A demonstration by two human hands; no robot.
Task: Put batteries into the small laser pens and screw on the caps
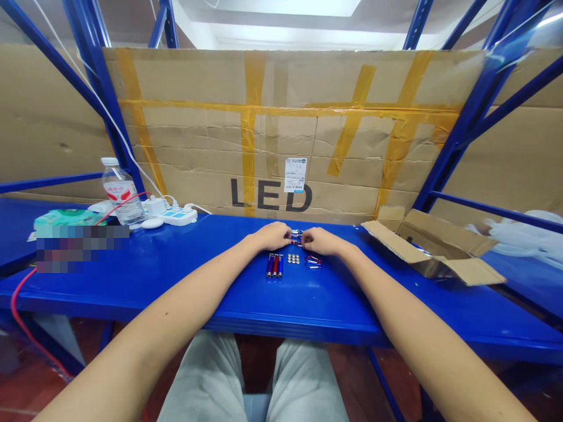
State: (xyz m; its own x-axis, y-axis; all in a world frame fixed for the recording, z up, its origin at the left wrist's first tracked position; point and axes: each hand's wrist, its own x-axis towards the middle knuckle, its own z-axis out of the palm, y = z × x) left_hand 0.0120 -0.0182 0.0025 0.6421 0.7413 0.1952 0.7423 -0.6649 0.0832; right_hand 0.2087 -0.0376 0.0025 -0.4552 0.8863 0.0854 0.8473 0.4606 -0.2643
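Note:
My left hand (271, 237) and my right hand (322, 241) rest close together on the blue table, fingertips nearly meeting. Both have their fingers drawn into a pinch around a small red metal piece (296, 242) that spans the gap between them; its ends are hidden by the fingers. Just beyond it lie shiny silver-and-blue small parts (296, 233). Nearer to me, blue and red pen-like metal tubes (275, 266) stand in a row side by side. Right of these, several silver button cells (293, 258) form neat rows. Red and blue carabiner clips (313, 262) lie below my right hand.
An opened cardboard box (422, 243) with flaps out sits at the right. Toward the left are a water bottle (121, 196), a white power strip (178, 215) with cables, and a green packet (65, 218). A large taped cardboard sheet (197, 140) closes off the back.

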